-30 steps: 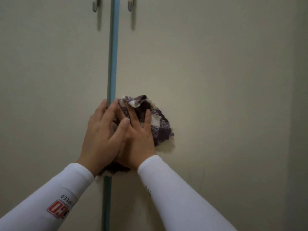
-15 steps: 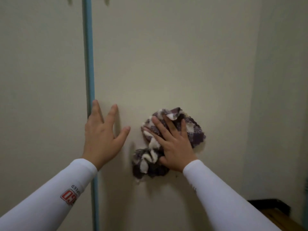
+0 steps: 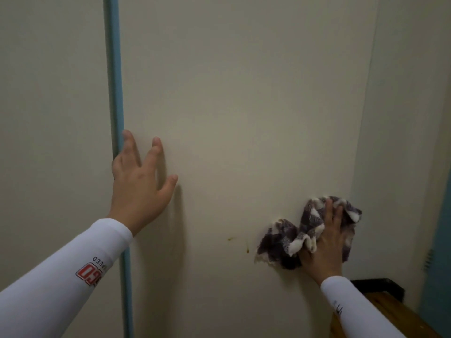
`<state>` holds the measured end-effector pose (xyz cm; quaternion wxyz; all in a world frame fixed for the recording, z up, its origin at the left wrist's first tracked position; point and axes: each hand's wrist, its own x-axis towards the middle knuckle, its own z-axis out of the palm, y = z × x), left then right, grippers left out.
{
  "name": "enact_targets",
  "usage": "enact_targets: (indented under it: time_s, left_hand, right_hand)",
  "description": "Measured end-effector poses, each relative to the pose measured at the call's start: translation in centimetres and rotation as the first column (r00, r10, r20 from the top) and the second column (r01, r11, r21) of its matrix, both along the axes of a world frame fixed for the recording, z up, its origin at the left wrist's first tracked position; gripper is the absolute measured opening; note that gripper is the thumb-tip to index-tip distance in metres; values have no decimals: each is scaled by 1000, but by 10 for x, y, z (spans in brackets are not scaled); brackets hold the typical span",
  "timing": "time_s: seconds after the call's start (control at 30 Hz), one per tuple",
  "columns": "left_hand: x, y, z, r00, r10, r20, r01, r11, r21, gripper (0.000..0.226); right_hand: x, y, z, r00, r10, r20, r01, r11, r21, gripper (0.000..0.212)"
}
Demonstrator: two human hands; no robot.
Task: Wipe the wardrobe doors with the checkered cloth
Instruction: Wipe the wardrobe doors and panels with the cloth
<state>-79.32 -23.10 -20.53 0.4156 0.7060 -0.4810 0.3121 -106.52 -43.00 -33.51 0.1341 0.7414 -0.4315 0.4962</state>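
Two cream wardrobe doors fill the view, the left door (image 3: 48, 118) and the right door (image 3: 244, 106), parted by a blue vertical strip (image 3: 114, 81). My right hand (image 3: 327, 242) presses the crumpled purple-and-white checkered cloth (image 3: 292, 235) flat against the right door near its right edge, low down. My left hand (image 3: 140, 181) rests on the right door beside the blue strip, fingers spread, holding nothing. Two small brownish stains (image 3: 247, 250) mark the door just left of the cloth.
A cream side wall (image 3: 402, 118) meets the wardrobe at the right. A wooden surface with a black edge (image 3: 380, 303) sits at the lower right, below my right forearm. A blue-green panel (image 3: 441, 240) runs along the right edge.
My right hand has slid the cloth from the blue strip rightward across the right door to its right edge. My left hand came off the cloth and stayed by the strip.
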Motion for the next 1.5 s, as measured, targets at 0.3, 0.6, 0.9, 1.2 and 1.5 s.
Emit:
enact_targets:
  time_s: [0.3, 0.6, 0.9, 1.2, 1.5]
  left_hand:
    - [3, 6, 2, 998, -65, -11, 65, 996, 56, 77]
    - [20, 30, -15, 931, -347, -111, 347, 938, -24, 59]
    - [16, 54, -71, 906, -351, -235, 363, 932, 7, 64]
    - [18, 61, -72, 975, -215, -59, 214, 977, -24, 74]
    - [5, 44, -69, 973, -43, -228, 52, 998, 30, 82]
  right_hand:
    - [76, 35, -35, 968, 41, -246, -97, 971, -220, 94]
    - [179, 102, -10, 844, 137, -519, -332, 892, -306, 79]
    - [246, 150, 8, 570, 148, -808, -418, 899, -130, 72]
    - [248, 138, 117, 676, -71, -734, -406, 795, -451, 67]
    - [239, 133, 78, 859, 37, -511, -289, 858, -425, 75]
